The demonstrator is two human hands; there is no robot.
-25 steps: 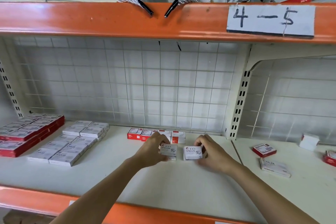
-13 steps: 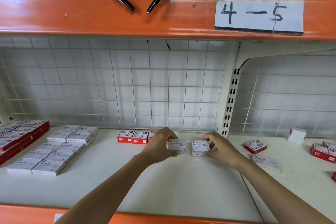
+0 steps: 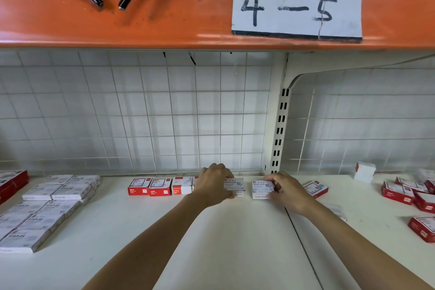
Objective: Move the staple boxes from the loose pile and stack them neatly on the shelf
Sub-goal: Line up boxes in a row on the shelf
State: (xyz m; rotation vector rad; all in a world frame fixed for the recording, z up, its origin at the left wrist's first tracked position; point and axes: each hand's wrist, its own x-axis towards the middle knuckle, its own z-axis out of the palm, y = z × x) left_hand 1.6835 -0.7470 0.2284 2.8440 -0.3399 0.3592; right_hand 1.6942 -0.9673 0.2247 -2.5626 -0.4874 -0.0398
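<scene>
Two white boxes point(image 3: 235, 186) read "PAPER CLIPS".

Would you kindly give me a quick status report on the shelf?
Left hand grips one white box; right hand grips another white box. Both set at the back beside the red-and-white row. Nothing in the way.

The shelf point(image 3: 223, 242) was white under an orange beam point(image 3: 117, 19), whose white label point(image 3: 296, 13) bore black handwriting. Behind stood a white wire grid point(image 3: 164, 113). The row of boxes point(image 3: 160, 186) was red and white; the staple boxes point(image 3: 42, 214) were pale grey with dark lettering.
</scene>
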